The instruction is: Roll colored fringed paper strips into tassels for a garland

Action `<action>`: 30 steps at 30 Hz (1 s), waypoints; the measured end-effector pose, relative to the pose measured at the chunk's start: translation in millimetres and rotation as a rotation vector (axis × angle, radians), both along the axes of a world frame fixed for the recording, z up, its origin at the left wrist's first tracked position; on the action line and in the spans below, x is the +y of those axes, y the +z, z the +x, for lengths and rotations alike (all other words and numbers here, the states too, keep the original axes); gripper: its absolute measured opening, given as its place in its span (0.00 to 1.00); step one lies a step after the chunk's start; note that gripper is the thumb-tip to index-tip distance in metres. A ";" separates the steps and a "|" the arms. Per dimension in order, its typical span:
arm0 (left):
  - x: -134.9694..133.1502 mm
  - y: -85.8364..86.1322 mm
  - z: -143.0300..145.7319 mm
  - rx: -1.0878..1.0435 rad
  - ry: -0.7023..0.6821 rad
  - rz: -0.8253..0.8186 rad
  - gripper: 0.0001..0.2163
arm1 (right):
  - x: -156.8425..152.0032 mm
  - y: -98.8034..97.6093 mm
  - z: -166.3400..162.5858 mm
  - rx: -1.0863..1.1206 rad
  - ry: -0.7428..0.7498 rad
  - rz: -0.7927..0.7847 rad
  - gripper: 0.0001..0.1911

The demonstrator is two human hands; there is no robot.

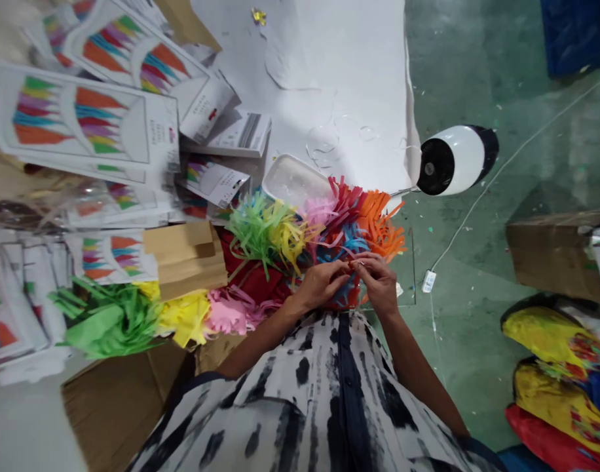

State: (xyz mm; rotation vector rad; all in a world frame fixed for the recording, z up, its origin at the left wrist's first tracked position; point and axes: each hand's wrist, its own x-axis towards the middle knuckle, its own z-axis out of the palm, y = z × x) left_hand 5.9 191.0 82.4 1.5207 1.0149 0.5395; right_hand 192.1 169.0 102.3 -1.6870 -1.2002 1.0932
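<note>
My left hand (324, 283) and my right hand (378, 280) meet close to my body, thumbs and fingertips pinched together. What lies between the fingertips is too small to make out, though a bit of red shows there. Just beyond them is a heap of fringed tassels: green (253, 226), yellow (285, 233), pink (319, 213), dark red (348, 200), blue (352, 239) and orange (381, 223). Behind the heap lies a white plastic tray (295, 176), partly covered by the tassels.
Printed tassel packages (86, 121) are piled at the left, beside a brown cardboard piece (185, 262). More green fringe (113, 321) lies nearer me. A black-and-white fan-like device (460, 160) is at the right. Beyond it are a power strip (428, 280) and a carton (555, 255).
</note>
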 end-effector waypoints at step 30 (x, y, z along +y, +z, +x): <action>50.0 8.3 -61.7 0.280 0.140 0.540 0.14 | -4.8 -6.3 16.3 -0.058 0.279 0.087 0.10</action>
